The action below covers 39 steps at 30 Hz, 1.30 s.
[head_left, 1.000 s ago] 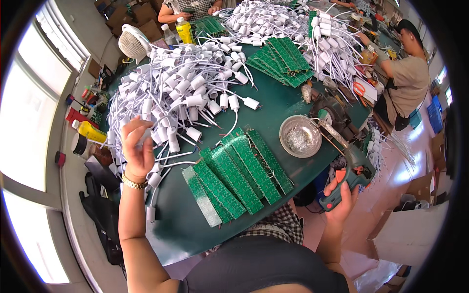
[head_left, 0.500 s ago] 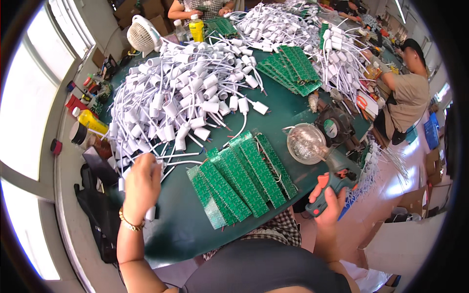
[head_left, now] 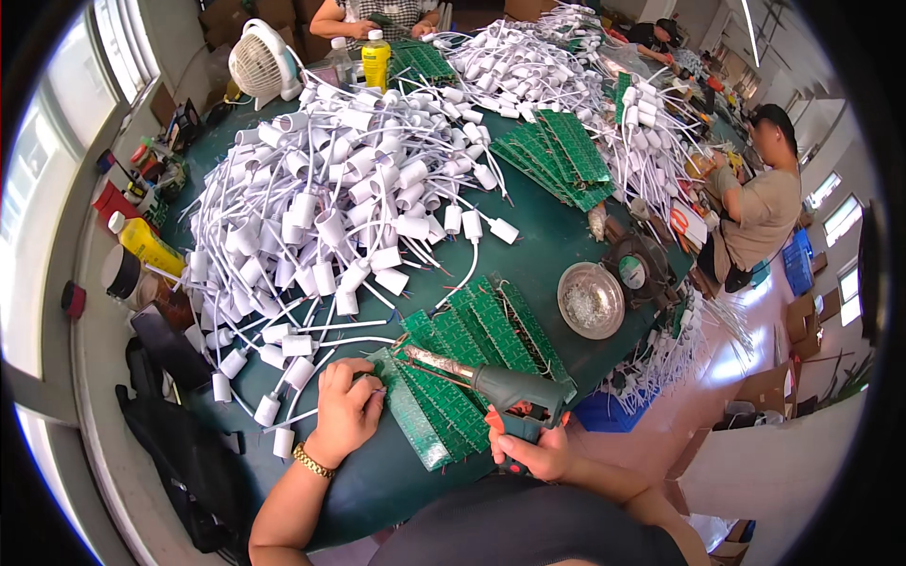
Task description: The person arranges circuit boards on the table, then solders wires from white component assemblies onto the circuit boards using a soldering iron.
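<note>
My right hand point(head_left: 538, 457) is wrapped round the grip of a dark green soldering gun point(head_left: 517, 385) with red parts. Its long metal barrel points left, and the tip is over the upper left part of the green circuit board panels point(head_left: 415, 424). These panels lie overlapping on the table in front of me. At their left edge, close to the tip, my left hand point(head_left: 344, 410) is closed with fingertips pinched together; what they hold is hidden. Just beyond it lie white lamp sockets with white cables point(head_left: 298, 345), at the near edge of a big heap point(head_left: 330, 226).
A round metal dish point(head_left: 618, 307) with silvery bits stands right of the panels, beside a dark stand point(head_left: 642, 264). More board panels point(head_left: 557, 156) lie farther back. A fan point(head_left: 260, 61), yellow bottles point(head_left: 376, 61) and a black bag point(head_left: 175, 462) line the table. Co-workers sit across and right point(head_left: 764, 203).
My right hand has brought the soldering gun from beside the dish leftward over the panels. My left hand has moved from the heap's edge right and nearer, to the panels' left edge.
</note>
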### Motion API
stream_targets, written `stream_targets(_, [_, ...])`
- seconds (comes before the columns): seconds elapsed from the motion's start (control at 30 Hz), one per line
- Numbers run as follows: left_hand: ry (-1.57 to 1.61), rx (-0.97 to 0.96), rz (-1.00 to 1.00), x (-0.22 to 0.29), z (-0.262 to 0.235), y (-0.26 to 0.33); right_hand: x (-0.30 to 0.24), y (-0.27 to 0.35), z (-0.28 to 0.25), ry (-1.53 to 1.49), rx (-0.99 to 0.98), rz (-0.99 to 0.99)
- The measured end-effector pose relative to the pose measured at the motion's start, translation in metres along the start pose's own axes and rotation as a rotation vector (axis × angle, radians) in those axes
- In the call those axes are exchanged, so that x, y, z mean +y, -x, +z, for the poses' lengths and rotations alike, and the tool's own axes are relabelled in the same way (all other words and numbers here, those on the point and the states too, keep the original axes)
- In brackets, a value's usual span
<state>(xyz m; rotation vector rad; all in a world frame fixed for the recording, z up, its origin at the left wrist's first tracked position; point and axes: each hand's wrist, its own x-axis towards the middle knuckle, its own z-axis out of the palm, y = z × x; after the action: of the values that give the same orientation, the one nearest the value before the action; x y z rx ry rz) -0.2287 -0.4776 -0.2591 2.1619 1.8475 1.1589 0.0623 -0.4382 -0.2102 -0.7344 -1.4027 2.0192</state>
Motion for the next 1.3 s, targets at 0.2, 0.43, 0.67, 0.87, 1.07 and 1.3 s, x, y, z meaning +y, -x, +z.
stream_targets(0.2, [0.026,0.013,-0.114,-0.014,0.004,0.001,-0.001,-0.022,0.012,0.093,-0.024,0.012])
stream_targets(0.43, [0.107,0.045,-0.204,-0.028,0.001,0.001,0.009,-0.041,0.007,0.055,0.112,0.055])
stream_targets(0.67, [0.081,0.079,-0.204,-0.027,0.004,-0.007,0.001,-0.046,0.006,0.152,0.051,0.082])
stream_targets(0.87, [0.119,0.119,-0.226,-0.028,0.007,-0.005,0.005,-0.052,0.008,0.112,0.033,0.019])
stream_targets(1.07, [-0.002,0.121,-0.178,-0.028,0.010,-0.006,0.007,-0.054,0.006,0.231,0.005,-0.005])
stream_targets(1.3, [0.008,0.130,-0.222,-0.031,0.009,-0.007,0.014,-0.044,0.003,0.710,-0.184,-0.125])
